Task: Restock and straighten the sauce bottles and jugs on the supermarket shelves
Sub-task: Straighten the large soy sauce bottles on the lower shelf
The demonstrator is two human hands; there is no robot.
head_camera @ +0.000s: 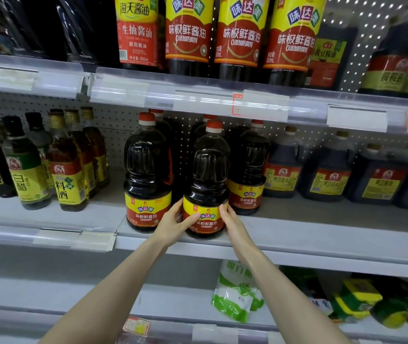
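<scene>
Both hands gripping the soy sauce jug [206,180] at the front edge of the middle shelf [309,234].

The jug stands upright with its red cap up and label facing me. My left hand [173,223] wraps its lower left side, thumb across the label. My right hand [230,218] curls round the lower right side. A matching jug on the left [148,175] sits just beside it, and another on the right [247,170] sits slightly further back. Vinegar and cooking wine bottles [49,170] are further left.
</scene>
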